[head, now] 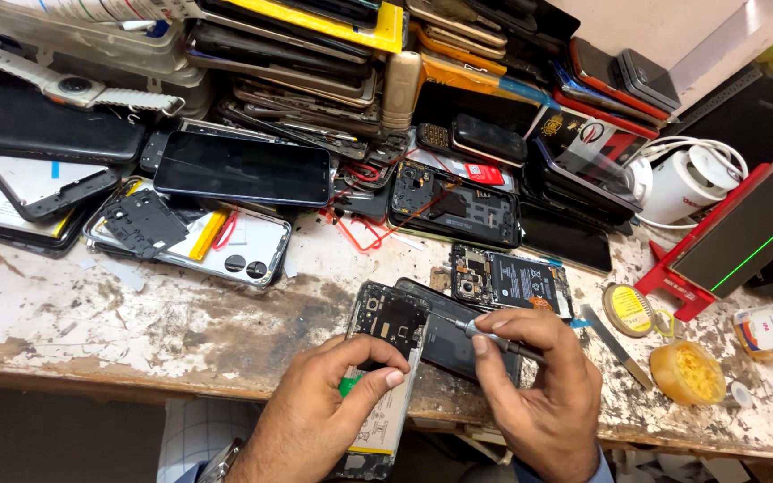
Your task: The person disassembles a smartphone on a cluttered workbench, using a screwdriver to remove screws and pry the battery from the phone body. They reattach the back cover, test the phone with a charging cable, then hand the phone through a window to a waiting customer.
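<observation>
An opened phone (392,333) with its back cover off lies at the near edge of the worn workbench (136,313), its black circuit shield and battery showing. My left hand (315,407) grips the phone's lower half, thumb across the battery. My right hand (539,385) pinches a slim screwdriver (485,334), whose tip points left at the phone's upper right side. A dark back cover (449,344) lies just under the screwdriver.
Another opened phone (512,282) lies just behind. Stacks of phones and screens (315,63) fill the back. A white opened phone (216,241), metal tweezers (617,344), a yellow round tin (630,309), an amber tub (686,371) and a red stand with a lit screen (744,237) sit around.
</observation>
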`<state>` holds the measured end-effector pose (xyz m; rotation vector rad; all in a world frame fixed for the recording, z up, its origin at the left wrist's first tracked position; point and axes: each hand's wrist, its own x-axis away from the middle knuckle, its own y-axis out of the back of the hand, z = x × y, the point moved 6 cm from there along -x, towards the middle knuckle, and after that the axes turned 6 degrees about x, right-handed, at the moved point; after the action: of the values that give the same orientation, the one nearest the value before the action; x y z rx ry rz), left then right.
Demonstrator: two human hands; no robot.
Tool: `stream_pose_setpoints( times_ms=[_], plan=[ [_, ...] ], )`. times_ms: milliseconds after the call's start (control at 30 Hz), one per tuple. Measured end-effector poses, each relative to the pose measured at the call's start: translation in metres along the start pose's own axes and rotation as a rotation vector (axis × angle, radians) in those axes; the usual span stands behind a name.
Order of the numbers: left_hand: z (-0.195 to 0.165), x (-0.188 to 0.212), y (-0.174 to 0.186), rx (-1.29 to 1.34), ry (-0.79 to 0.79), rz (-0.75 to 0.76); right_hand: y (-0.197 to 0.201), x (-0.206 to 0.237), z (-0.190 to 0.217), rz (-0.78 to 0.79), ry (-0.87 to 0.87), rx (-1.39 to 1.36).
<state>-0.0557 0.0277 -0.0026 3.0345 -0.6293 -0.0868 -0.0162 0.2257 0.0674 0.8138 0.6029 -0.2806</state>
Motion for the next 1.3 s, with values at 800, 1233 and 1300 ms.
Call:
stream_pose_setpoints(
  times_ms=[800,1233,1300],
  plan=[
    [0.019,-0.003,-0.001,-0.012,0.020,-0.016,0.002,-0.062,0.052,0.488,0.198,0.304],
    [0.017,-0.004,0.000,-0.022,-0.011,-0.060,-0.002,-0.055,0.048,0.526,0.269,0.214],
    [0.016,-0.003,0.000,0.019,-0.003,-0.059,-0.002,-0.055,0.050,0.519,0.296,0.169]
  ],
)
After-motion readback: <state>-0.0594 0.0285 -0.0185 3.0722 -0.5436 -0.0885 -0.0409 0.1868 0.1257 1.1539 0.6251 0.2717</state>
